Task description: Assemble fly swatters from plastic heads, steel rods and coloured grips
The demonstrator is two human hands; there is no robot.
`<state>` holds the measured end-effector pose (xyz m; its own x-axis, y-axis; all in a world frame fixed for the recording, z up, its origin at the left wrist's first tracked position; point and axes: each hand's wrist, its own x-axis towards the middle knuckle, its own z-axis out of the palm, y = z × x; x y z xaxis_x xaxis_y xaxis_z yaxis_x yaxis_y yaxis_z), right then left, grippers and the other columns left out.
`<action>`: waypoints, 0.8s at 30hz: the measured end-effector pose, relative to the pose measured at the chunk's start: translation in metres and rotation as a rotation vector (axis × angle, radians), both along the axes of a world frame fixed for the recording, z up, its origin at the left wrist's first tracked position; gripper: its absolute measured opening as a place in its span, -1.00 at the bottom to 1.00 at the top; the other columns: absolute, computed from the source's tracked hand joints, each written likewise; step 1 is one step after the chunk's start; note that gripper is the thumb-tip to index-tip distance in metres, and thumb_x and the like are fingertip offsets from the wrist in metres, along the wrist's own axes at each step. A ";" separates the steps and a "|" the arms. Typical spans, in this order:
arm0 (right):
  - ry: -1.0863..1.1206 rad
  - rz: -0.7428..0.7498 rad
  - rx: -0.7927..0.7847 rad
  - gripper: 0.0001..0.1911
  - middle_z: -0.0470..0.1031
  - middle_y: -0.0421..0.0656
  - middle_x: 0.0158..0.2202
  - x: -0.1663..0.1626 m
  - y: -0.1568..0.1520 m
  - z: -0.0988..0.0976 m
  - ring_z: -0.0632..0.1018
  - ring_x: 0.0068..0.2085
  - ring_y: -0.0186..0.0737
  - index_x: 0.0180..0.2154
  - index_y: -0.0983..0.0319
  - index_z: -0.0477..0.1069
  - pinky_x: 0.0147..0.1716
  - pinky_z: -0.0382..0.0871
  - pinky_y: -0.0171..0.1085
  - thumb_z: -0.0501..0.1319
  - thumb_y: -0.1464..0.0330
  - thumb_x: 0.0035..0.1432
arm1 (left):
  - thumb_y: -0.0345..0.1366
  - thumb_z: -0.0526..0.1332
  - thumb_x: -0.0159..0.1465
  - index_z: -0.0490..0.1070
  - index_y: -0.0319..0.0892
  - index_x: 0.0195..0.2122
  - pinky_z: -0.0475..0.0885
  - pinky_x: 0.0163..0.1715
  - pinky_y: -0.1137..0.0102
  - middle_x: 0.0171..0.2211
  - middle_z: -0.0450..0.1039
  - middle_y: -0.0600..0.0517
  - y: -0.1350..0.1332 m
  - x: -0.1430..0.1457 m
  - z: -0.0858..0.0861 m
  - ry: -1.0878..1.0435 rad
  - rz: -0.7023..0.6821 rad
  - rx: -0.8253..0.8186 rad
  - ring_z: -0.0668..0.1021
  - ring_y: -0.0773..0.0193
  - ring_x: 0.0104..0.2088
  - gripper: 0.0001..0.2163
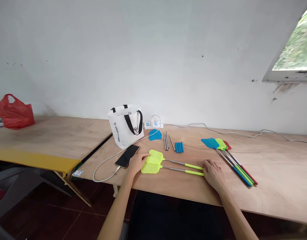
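Two yellow-green fly swatters lie side by side before me, their perforated heads partly overlapping. My left hand (138, 162) holds the left edge of the heads, its fingertips at the rear swatter's head (156, 156); the thumb is hidden. The front swatter's head (152, 168) is nearest me. My right hand (213, 171) has curled fingers at the ends of the yellow-green handles (193, 166). Right of it, several finished-looking swatters lie stacked, with a blue head (210, 143) on top and blue, green and red handles (243, 175).
Behind the swatters are loose metal tubes (166, 141), blue grips (179, 147) and blue swatter heads (155, 134). A charging phone (127, 156), white tote bag (124, 130) and power strip (147, 125) stand left of them. A red bag (17, 115) sits on the other table.
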<state>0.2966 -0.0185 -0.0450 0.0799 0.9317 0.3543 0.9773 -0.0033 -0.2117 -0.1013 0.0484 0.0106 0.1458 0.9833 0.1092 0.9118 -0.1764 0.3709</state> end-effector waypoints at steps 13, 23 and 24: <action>-0.039 -0.013 -0.007 -0.77 0.49 -0.06 -0.03 -0.003 -0.001 0.001 0.43 0.00 -0.07 -0.23 0.16 0.39 -0.07 0.23 -0.15 -0.01 0.49 0.28 | -0.20 0.08 0.45 0.50 0.15 0.17 0.40 -0.21 0.40 -0.08 0.64 0.06 0.000 0.000 -0.001 0.004 -0.018 0.003 0.64 0.13 -0.09 -0.66; -0.029 -0.013 0.003 -0.77 0.49 -0.07 -0.09 -0.004 -0.002 0.004 0.45 -0.03 -0.07 -0.23 0.16 0.38 -0.06 0.24 -0.15 -0.02 0.48 0.28 | -0.15 0.09 0.45 0.47 0.05 0.16 0.38 -0.24 0.41 -0.17 0.62 0.03 0.001 0.001 0.000 -0.009 0.014 -0.017 0.63 0.15 -0.13 -0.68; -0.029 -0.015 0.001 -0.76 0.49 -0.08 -0.09 -0.005 -0.002 0.004 0.45 -0.03 -0.07 -0.23 0.16 0.38 -0.06 0.23 -0.15 -0.02 0.49 0.29 | -0.15 0.09 0.45 0.47 0.04 0.16 0.38 -0.24 0.41 -0.17 0.62 0.03 0.001 0.001 0.000 -0.013 0.021 -0.017 0.63 0.15 -0.12 -0.68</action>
